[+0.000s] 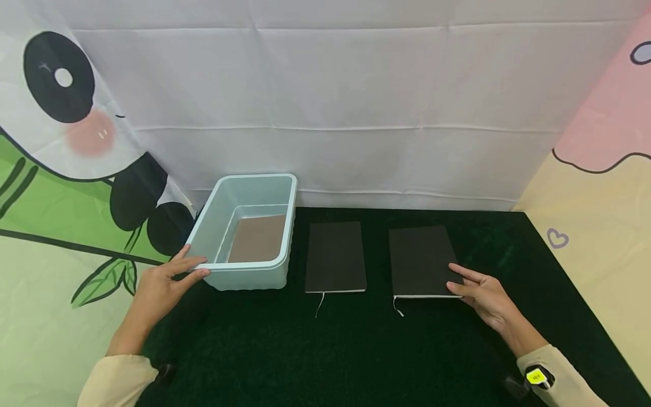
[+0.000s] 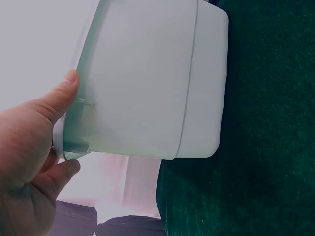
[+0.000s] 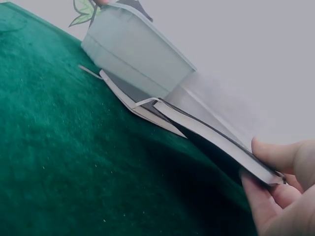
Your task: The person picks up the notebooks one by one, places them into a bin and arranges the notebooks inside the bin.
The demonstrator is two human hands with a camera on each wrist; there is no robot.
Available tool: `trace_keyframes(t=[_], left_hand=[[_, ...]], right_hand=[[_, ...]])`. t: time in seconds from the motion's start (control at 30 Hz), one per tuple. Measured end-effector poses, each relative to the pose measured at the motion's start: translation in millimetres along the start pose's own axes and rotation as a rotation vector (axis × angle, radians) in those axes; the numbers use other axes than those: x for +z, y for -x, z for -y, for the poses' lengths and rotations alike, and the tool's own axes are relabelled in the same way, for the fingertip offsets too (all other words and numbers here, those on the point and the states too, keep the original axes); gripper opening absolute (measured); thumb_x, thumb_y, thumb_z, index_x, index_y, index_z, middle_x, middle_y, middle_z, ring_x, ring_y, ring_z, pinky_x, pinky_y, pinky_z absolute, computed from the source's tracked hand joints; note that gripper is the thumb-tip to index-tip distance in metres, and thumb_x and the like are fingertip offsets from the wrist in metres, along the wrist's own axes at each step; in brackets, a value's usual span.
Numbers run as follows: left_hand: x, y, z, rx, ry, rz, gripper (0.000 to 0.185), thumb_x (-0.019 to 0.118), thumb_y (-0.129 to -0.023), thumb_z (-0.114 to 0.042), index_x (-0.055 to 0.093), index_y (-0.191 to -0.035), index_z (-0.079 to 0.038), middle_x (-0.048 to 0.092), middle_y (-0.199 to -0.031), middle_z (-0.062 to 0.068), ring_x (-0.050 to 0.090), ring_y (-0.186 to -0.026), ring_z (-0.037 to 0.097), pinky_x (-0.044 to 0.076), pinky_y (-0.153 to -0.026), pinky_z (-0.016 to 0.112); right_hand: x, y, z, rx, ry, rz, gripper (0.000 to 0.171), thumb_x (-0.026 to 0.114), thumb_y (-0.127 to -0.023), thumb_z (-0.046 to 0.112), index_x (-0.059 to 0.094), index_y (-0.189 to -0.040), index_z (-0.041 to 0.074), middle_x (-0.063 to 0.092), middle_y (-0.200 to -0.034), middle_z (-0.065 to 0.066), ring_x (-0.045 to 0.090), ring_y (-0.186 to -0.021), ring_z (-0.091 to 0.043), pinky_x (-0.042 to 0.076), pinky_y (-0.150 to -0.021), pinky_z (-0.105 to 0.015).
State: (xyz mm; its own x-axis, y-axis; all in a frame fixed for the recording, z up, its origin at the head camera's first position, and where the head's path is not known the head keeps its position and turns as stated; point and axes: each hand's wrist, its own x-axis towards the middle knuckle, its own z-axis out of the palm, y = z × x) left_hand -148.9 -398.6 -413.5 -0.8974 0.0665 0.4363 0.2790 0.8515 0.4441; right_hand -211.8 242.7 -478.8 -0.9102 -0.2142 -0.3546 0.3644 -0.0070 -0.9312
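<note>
My left hand [image 1: 165, 282] grips the near left corner of a pale blue-green plastic bin [image 1: 259, 277], thumb outside the rim in the left wrist view. Inside the bin, a flat brown-grey piece [image 1: 258, 238] lies on the bottom. With my right hand [image 1: 483, 295] I pinch the near right corner of a black notebook [image 1: 422, 261], thumb on the cover and fingers beneath. Its right side is raised off the cloth in the right wrist view [image 3: 211, 132]. A second black notebook [image 1: 335, 257] lies flat between the bin and the held one. White ribbon markers hang from both notebooks.
A dark green velvet cloth [image 1: 325, 350] covers the table. Behind it hangs a white creased curtain [image 1: 356, 102]. Printed cartoon cloths stand at the left [image 1: 46, 198] and right [image 1: 600, 198]. The bin stands near the table's back left edge.
</note>
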Motion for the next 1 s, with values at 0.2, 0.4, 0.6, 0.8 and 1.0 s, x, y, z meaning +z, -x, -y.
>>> trace_keyframes(t=[0.2, 0.4, 0.6, 0.8, 1.0], left_hand=[[0.1, 0.4, 0.4, -0.002, 0.010, -0.006, 0.032, 0.082, -0.088, -0.019, 0.077, -0.118, -0.008, 0.057, -0.140, 0.025, 0.070, -0.097, 0.049, 0.039, -0.056, 0.020], [0.5, -0.2, 1.2, -0.016, 0.008, -0.002, 0.033, 0.082, -0.089, -0.020, 0.077, -0.119, -0.009, 0.057, -0.141, 0.024, 0.071, -0.090, 0.044, 0.036, -0.050, 0.026], [1.7, 0.9, 1.4, -0.022, 0.004, 0.000, 0.033, 0.082, -0.088, -0.021, 0.077, -0.119, -0.009, 0.058, -0.140, 0.024, 0.072, -0.084, 0.041, 0.033, -0.047, 0.028], [1.7, 1.3, 0.6, -0.038, 0.029, 0.013, 0.034, 0.081, -0.089, -0.021, 0.077, -0.120, -0.008, 0.056, -0.142, 0.024, 0.065, -0.109, 0.053, 0.036, -0.049, 0.027], [-0.2, -0.1, 0.0, -0.068, 0.028, 0.031, 0.035, 0.081, -0.089, -0.024, 0.077, -0.121, -0.009, 0.055, -0.144, 0.023, 0.060, -0.117, 0.055, 0.038, -0.051, 0.027]], right_hand=[[2, 6, 5, -0.029, -0.119, 0.013, 0.054, 0.072, -0.096, 0.007, 0.056, -0.147, 0.016, 0.006, -0.171, -0.016, 0.065, -0.104, 0.001, 0.052, -0.089, -0.021], [8, 12, 18, -0.063, -0.219, 0.057, 0.042, 0.068, -0.097, 0.001, 0.070, -0.133, 0.022, 0.062, -0.139, 0.000, 0.071, -0.099, -0.005, 0.054, -0.087, -0.022], [18, 15, 38, -0.093, -0.283, 0.124, 0.039, 0.065, -0.097, -0.004, 0.076, -0.120, 0.025, 0.077, -0.111, 0.002, 0.073, -0.097, -0.009, 0.055, -0.087, -0.023], [31, 18, 60, -0.095, -0.286, 0.132, 0.037, 0.067, -0.097, -0.003, 0.076, -0.120, 0.025, 0.076, -0.113, 0.002, 0.073, -0.099, -0.009, 0.055, -0.088, -0.023], [52, 17, 76, -0.115, -0.346, 0.128, 0.039, 0.067, -0.096, -0.004, 0.075, -0.122, 0.023, 0.076, -0.114, 0.002, 0.073, -0.101, -0.009, 0.054, -0.089, -0.023]])
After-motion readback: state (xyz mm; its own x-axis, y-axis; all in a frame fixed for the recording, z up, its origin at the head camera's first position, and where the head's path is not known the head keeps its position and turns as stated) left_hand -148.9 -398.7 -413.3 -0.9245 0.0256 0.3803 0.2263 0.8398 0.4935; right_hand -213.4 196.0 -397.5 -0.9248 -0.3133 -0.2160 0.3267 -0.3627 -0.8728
